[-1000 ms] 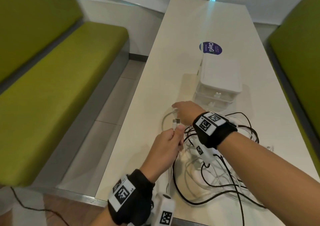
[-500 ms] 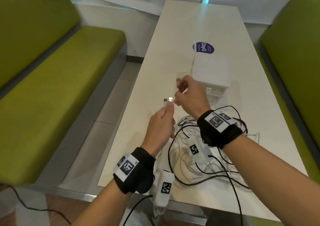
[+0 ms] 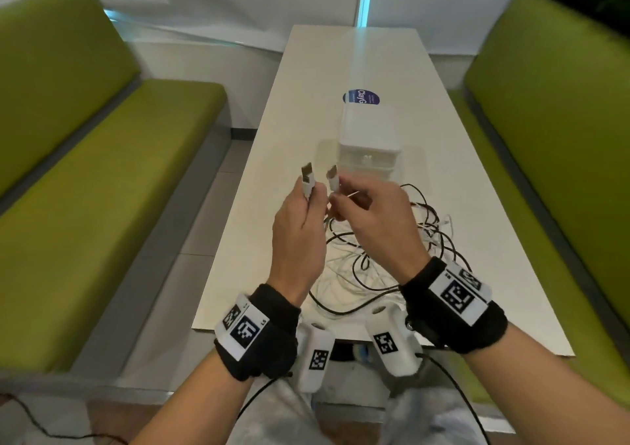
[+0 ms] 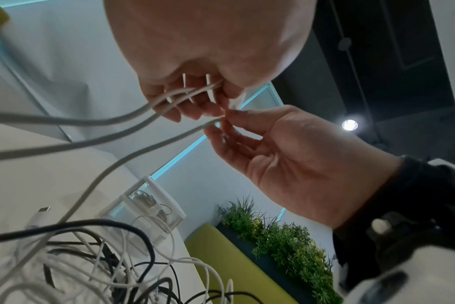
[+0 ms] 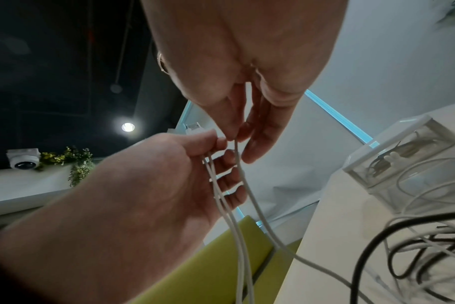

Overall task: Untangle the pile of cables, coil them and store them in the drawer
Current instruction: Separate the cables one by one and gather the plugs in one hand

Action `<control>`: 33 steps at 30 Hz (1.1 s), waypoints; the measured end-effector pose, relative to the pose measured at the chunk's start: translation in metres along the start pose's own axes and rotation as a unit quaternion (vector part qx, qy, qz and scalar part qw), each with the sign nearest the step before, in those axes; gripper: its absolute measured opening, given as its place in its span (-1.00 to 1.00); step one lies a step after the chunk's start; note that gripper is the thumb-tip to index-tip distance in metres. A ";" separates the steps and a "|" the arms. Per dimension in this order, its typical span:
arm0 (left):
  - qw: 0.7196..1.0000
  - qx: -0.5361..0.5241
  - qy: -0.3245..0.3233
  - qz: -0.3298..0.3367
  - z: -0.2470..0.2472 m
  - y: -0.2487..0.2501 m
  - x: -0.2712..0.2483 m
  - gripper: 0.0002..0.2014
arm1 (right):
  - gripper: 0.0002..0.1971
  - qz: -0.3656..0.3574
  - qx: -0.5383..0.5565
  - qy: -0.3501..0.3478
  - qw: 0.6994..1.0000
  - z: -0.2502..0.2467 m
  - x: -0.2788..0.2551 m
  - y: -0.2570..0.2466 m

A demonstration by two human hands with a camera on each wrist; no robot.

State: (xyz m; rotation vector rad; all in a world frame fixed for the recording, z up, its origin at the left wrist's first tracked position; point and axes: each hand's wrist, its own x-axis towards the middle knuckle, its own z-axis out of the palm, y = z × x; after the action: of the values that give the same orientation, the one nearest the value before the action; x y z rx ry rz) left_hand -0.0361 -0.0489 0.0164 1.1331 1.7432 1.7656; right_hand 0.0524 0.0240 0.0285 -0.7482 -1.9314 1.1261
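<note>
In the wrist views the white cables (image 4: pixel 65 121) run off the left and lower frame edges, blurred. The right hand (image 3: pixel 375 219) hides part of the cable pile (image 3: pixel 375 267). The drawer unit's (image 3: pixel 370 144) contents stay indistinct.

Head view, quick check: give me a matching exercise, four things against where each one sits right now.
Things:
1. left hand
2. right hand
3. cable pile
4. drawer box

Places or states:
A. loose black and white tangle on the table
B. pinches the right-hand white plug, raised above the table
C. stands on the table beyond the tangle, in front of the purple sticker
D. grips the left-hand white plug, with two white strands running through its fingers

Pairs: 1-D, 2-B, 3-A, 4-C
</note>
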 end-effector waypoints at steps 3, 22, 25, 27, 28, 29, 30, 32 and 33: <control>0.996 0.082 -0.010 0.038 0.003 -0.003 -0.007 -0.69 | -0.71 -0.020 -0.025 0.004 0.999 -0.004 -0.014 0.001; 0.999 -0.006 0.036 -0.019 -0.003 -0.003 0.010 -0.57 | -0.37 0.030 0.015 -0.114 0.993 0.001 -0.013 0.010; 0.987 -0.138 0.063 -0.048 -0.012 0.006 0.028 -0.60 | -0.73 0.055 0.104 -0.104 0.988 0.003 -0.014 0.019; 0.977 -0.197 0.052 -0.067 -0.018 0.010 0.036 -0.61 | -0.83 0.034 0.050 -0.133 0.989 0.002 -0.010 0.030; 0.972 -0.220 0.044 -0.073 -0.022 0.011 0.038 -0.60 | -0.83 0.029 0.016 -0.150 0.988 0.001 -0.008 0.034; 0.968 -0.239 0.035 -0.076 -0.026 0.011 0.042 -0.60 | -0.83 0.027 -0.013 -0.163 0.986 -0.001 -0.005 0.039; 0.966 -0.247 0.028 -0.075 -0.031 0.012 0.046 -0.59 | -0.81 0.025 -0.038 -0.170 0.984 -0.004 -0.001 0.043; 0.975 -0.212 0.036 -0.051 -0.043 0.011 0.055 -0.59 | -0.72 0.027 -0.079 -0.171 0.982 -0.012 0.007 0.052; 0.984 -0.171 0.044 -0.028 -0.050 0.011 0.058 -0.59 | -0.69 0.029 -0.089 -0.170 0.981 -0.017 0.012 0.056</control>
State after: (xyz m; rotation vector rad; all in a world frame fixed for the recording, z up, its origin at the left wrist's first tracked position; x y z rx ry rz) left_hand -0.1064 -0.0369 0.0476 0.8641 1.4271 2.0080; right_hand 0.0658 0.0654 -0.0120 -0.7469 -2.3344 1.1875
